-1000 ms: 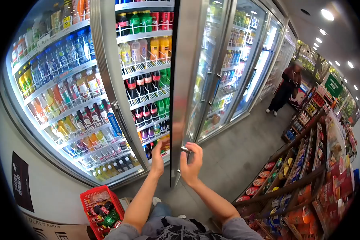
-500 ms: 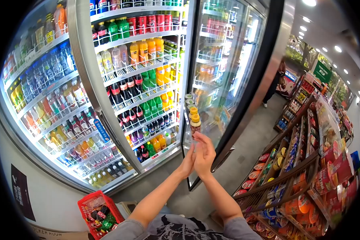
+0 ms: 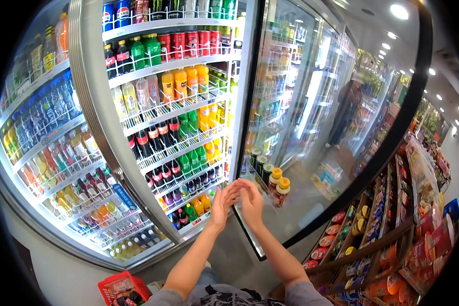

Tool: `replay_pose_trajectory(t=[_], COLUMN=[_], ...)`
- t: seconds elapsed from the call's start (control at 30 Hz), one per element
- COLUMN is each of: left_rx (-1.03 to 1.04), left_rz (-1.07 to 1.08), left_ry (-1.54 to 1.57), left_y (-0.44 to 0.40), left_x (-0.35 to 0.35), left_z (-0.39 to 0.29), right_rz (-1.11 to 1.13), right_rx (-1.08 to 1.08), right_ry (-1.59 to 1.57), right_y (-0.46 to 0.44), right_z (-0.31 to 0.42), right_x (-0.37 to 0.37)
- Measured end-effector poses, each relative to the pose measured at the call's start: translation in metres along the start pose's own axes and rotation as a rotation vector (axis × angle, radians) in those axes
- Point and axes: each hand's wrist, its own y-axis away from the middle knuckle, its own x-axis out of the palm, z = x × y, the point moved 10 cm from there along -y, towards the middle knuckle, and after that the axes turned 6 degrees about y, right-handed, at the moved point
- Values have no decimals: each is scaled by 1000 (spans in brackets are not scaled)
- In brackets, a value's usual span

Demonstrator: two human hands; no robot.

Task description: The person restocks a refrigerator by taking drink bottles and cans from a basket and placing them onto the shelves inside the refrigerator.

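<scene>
Left hand (image 3: 220, 209) and right hand (image 3: 251, 205) curved beside the door (image 3: 422, 66), fingers unclenched; its yellow-capped bottles (image 3: 281, 193) looked slippery, best held mid-body.

The tall silver drinks fridge (image 3: 99, 102) glows bright white, and round white lamps (image 3: 399, 11) shine above me. The clear, black-framed glass door (image 3: 311, 137) looks shiny. The view's edges bend.

Door rack (image 3: 263, 188): 2 yellow-capped bottles (image 3: 282, 193). Fridge shelf (image 3: 137, 75): red cans (image 3: 191, 44).
</scene>
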Motion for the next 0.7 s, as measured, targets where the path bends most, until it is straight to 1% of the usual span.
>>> replay_pose_trajectory(t=[0.07,0.1,0.13,0.2,0.33,0.4,0.47,0.6,0.7], left_rx=[22,43,51,84,138,165,194,233,268], left_rz=[-48,-58,-83,-109,-104,-125,-157,-184,-221], left_ry=[-43,-45,-65,-106,-177,-232,-243,-310,-340], left_y=[-23,-33,-44,-67,-116,-133,-151,-175,-188], left_x=[-32,-42,-53,-71,-109,-128,-147,-160,-173], left_z=[-13,-27,-41,-71,-117,-140,-159,-198,-216], right_rz=[26,42,54,77,92,76,81,110,148], right_rx=[133,128,45,52,65,25,50,69,67], right_ry=[-134,-139,-65,-69,-50,-16,-28,10,-24], right_y=[-27,-43,-61,-89,-143,-167,-187,-221,-243], right_z=[-19,-31,-38,-58,-70,-82,-102,-114,-130], right_x=[28,43,57,83,126,142,156,179,196])
